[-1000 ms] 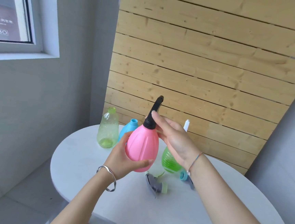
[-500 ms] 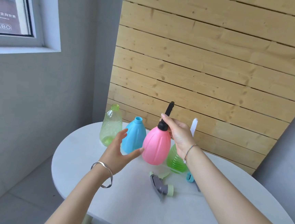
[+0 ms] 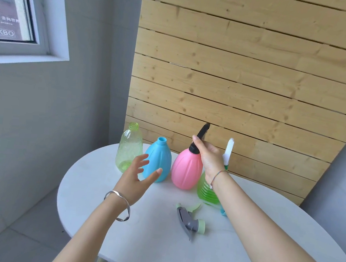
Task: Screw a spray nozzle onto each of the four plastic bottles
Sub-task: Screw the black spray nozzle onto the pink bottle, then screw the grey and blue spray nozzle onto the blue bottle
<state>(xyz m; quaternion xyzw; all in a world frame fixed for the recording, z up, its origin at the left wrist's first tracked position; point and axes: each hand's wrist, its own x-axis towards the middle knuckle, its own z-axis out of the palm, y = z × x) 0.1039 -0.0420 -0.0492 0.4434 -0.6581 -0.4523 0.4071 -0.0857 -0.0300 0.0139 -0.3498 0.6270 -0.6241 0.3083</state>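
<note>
A pink bottle (image 3: 186, 170) with a black spray nozzle (image 3: 200, 137) stands on the white table (image 3: 158, 244). My right hand (image 3: 210, 158) grips it at the neck and nozzle. My left hand (image 3: 136, 175) hovers open, fingers spread, just in front of a blue bottle (image 3: 158, 161) with a bare neck. Left of that stands a clear light-green bottle (image 3: 129, 147), also uncapped. Behind my right wrist is a ribbed green bottle (image 3: 205, 191) carrying a white nozzle (image 3: 228, 151). A grey and green nozzle (image 3: 189, 221) lies loose on the table. A blue nozzle (image 3: 223, 211) peeks out under my right forearm.
A wooden slat panel (image 3: 245, 85) leans behind the table. A grey wall with a window (image 3: 9, 12) is on the left. The table's rounded left edge drops to a tiled floor (image 3: 18, 238).
The pink bottle came down and away from me onto the table beside the blue bottle. My left hand let go of it and opened.
</note>
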